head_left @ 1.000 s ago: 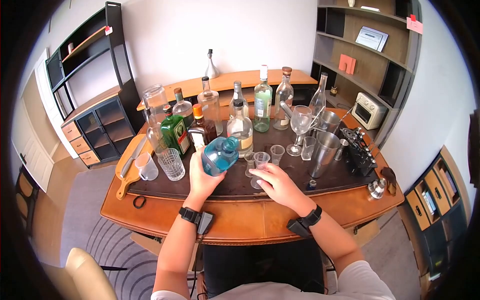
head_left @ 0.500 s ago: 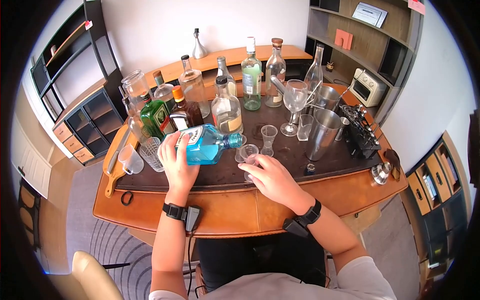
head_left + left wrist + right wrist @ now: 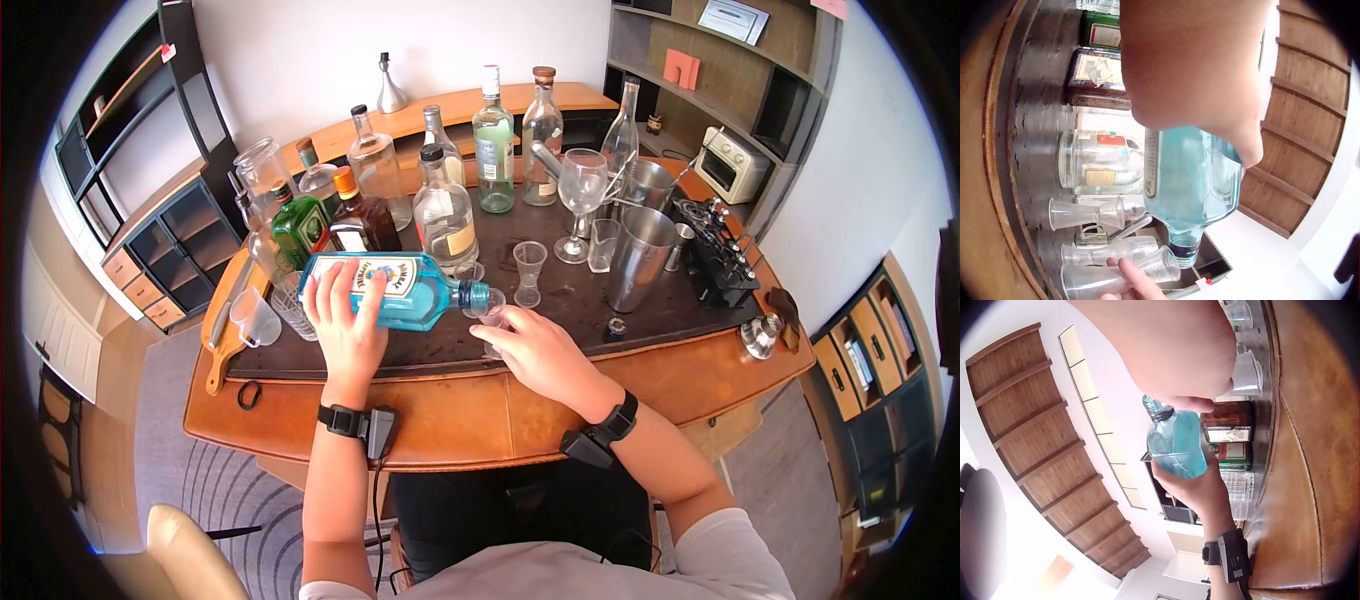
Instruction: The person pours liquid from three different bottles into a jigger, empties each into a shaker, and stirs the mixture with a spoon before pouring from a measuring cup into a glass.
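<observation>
My left hand [image 3: 345,325] grips a blue glass bottle [image 3: 408,295] with a white label, tipped onto its side, neck pointing right. The uncapped mouth is right at the rim of a clear double-ended jigger [image 3: 1088,280]. That jigger is pinched near its waist by the fingers of my right hand [image 3: 550,362], which partly hide it in the head view. Another clear jigger [image 3: 528,274] stands just behind, and one more jigger [image 3: 1082,212] shows beside it in the left wrist view. A clear bottle with a black cap [image 3: 446,215] is close behind the blue bottle.
Several bottles, among them a green bottle [image 3: 298,222], line the back left. A wine glass [image 3: 582,185], a metal shaker tin [image 3: 640,258] and a black rack [image 3: 712,262] stand to the right. At left are a plastic measuring cup [image 3: 255,318] and a cutting board [image 3: 222,350].
The left hand has tipped the blue bottle from a slant to nearly level and brought its mouth to the jigger. The right hand keeps hold of the jigger. The head view has shifted.
</observation>
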Demonstrator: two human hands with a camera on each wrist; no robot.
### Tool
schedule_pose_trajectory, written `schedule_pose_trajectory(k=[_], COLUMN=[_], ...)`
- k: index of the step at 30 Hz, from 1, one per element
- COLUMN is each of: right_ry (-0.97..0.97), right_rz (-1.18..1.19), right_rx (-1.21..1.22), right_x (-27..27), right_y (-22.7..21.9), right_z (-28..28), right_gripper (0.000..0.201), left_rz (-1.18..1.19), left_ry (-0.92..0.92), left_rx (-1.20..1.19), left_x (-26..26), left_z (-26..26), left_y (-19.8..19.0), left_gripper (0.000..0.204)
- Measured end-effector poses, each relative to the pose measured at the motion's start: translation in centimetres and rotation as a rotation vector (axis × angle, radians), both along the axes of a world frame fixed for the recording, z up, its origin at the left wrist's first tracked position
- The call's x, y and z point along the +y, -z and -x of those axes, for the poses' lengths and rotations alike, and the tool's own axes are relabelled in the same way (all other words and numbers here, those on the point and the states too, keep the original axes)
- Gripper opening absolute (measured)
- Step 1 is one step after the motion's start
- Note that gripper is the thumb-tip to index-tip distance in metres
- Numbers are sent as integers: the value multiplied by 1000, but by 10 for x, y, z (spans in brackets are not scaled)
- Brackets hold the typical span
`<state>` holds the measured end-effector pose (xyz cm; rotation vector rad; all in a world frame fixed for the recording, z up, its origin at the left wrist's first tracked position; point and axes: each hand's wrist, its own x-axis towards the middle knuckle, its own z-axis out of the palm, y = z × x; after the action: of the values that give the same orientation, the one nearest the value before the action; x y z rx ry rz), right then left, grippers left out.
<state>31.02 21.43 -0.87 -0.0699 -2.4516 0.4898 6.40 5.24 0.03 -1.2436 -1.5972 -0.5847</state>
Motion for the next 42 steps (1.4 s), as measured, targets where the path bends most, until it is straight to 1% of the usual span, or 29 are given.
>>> schedule_pose_trajectory(k=[6,9,15,19,22,25,28,37,40,42], right_ry=[-14,-26,-12,-19,2,-12,-22,-12,-21,-16], right_rz=[53,62,76,68,92,72,67,66,75,70], right_rx=[-27,-26,-49,-39,-34,-51,-18,-34,-1,13], right_x=[-1,0,-1,0,-2,0,0,-1,-1,-1], right_y=[1,4,2,5,3,5,6,3,2,1], right_z=[-1,0,-1,0,0,0,1,0,0,0], right_gripper=[38,37,35,34,36,32,31,31,33,34], left_rz=[11,36,6,-12,-12,-11,-9,-12,19,18], left_ry=[-19,-36,-49,-53,-52,-52,-55,-43,-61,-22], left_rx=[43,73,100,76,78,78,77,75,47,8], left_x=[-2,-5,-4,-3,-3,-3,-3,-3,-3,0], left_z=[-2,-3,-1,0,-1,-1,0,-4,-2,-3], left_y=[-2,-5,-4,-1,-2,-2,-1,-5,-3,-1], left_gripper=[61,67,67,60,60,59,59,65,67,68])
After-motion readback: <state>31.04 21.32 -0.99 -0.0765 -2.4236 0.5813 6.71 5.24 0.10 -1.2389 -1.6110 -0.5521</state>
